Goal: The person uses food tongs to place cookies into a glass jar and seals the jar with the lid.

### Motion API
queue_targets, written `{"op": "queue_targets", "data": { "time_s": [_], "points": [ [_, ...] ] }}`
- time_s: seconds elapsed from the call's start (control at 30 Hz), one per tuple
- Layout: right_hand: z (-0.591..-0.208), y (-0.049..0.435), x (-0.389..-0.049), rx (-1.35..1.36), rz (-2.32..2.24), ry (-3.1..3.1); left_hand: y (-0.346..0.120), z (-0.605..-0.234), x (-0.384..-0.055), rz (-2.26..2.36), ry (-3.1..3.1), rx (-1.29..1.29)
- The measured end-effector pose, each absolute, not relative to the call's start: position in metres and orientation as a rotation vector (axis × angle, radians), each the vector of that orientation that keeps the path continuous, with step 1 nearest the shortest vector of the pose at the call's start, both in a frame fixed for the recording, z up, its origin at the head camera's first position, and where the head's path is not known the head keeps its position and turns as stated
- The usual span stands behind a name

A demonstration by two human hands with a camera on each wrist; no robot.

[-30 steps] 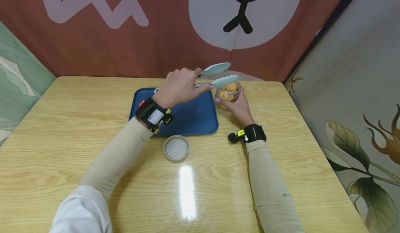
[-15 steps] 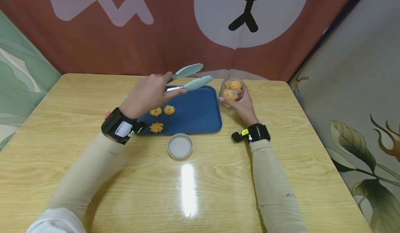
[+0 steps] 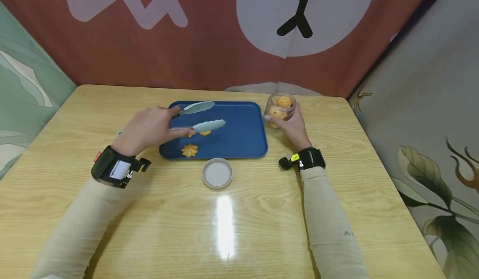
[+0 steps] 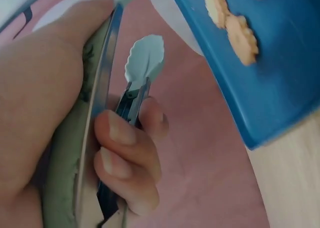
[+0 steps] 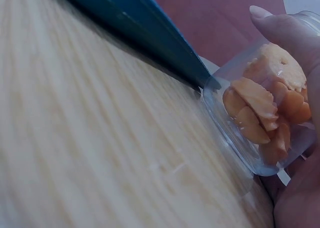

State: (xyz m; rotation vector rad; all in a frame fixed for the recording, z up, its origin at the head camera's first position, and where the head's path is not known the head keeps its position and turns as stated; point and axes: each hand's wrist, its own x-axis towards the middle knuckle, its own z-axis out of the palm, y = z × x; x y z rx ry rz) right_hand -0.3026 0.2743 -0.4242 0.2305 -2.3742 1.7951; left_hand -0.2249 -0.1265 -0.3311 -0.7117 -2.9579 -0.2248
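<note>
My left hand [image 3: 149,128] grips a pair of tongs [image 3: 208,125] with pale blue scalloped tips, spread apart with nothing between them. The tips hang over the left part of a blue tray [image 3: 239,141]. A flower-shaped cookie [image 3: 189,150] lies near the tray's front left; more cookies [image 4: 242,39] behind it are partly hidden by the tongs in the head view. At the tray's right end my right hand [image 3: 293,127] holds a clear jar [image 3: 268,109], fingers and thumb round its side. Several cookies [image 5: 252,100] are inside the jar, whose top is uncovered.
A round lid [image 3: 217,173] lies on the wooden table [image 3: 168,220] just in front of the tray. A reddish-brown cloth [image 3: 209,54] with a bear print hangs behind the table's back edge, and a patterned grey cloth [image 3: 404,104] hangs at the right.
My left hand has carried the spread tongs from above the jar leftward and down over the tray, uncovering cookies on it. My right hand has stayed at the jar; the head view shifted slightly.
</note>
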Motion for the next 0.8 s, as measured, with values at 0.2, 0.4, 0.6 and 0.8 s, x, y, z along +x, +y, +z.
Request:
{"op": "queue_targets", "data": {
  "time_s": [0.2,0.4,0.6,0.8],
  "points": [
    [-0.406,0.267,-0.288,0.250,1.842,-2.377,-0.134,-0.343,-0.228,-0.255,-3.079,-0.718],
    [-0.400,0.271,-0.285,0.248,1.849,-2.373,-0.135,-0.349,-0.234,-0.330,-3.167,-0.731],
    [-0.397,0.274,-0.284,0.222,1.829,-2.374,-0.135,-0.349,-0.239,-0.354,-3.153,-0.771],
    [-0.396,0.275,-0.284,0.240,1.829,-2.365,-0.135,-0.350,-0.239,-0.353,-3.124,-0.801]
  ]
}}
